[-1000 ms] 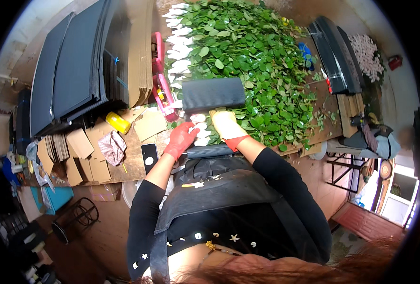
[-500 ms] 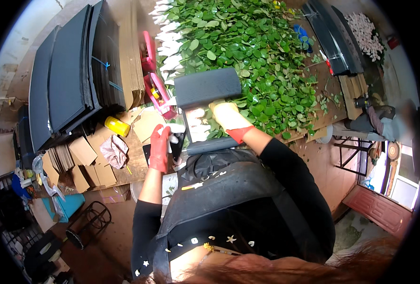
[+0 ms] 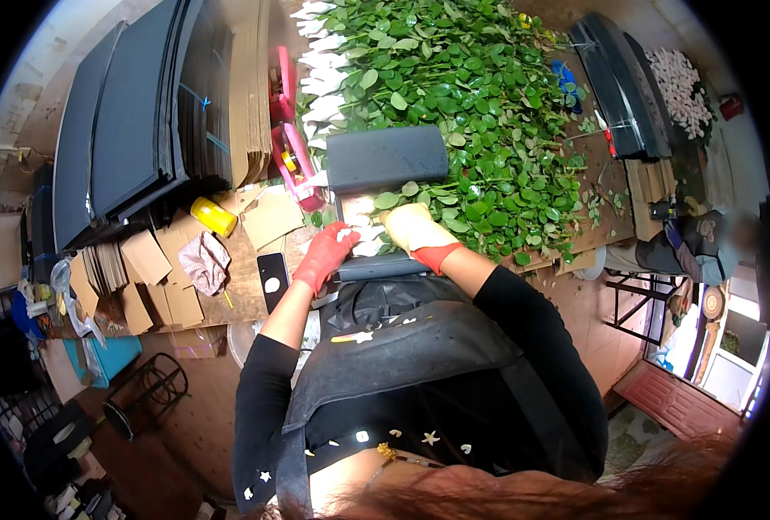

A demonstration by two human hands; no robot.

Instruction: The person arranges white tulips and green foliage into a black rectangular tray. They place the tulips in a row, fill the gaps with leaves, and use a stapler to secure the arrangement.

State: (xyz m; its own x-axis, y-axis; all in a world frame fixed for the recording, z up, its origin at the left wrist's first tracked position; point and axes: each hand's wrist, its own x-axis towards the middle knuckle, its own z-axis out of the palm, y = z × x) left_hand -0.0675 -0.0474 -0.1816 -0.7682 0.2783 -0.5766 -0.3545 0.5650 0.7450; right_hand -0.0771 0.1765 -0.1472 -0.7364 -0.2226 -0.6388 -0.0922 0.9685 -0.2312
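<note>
Lying between left grip and right grip, white flower heads, either grip's closure unclear

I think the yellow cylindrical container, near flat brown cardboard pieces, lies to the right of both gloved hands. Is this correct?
Not quite: the head view shows the yellow cylindrical container to the left of the red-gloved left hand and yellow-gloved right hand. It does lie near flat brown cardboard pieces.

Flower stems on table, phone left of them, cloth left of phone, cardboard pieces left of cloth
</note>
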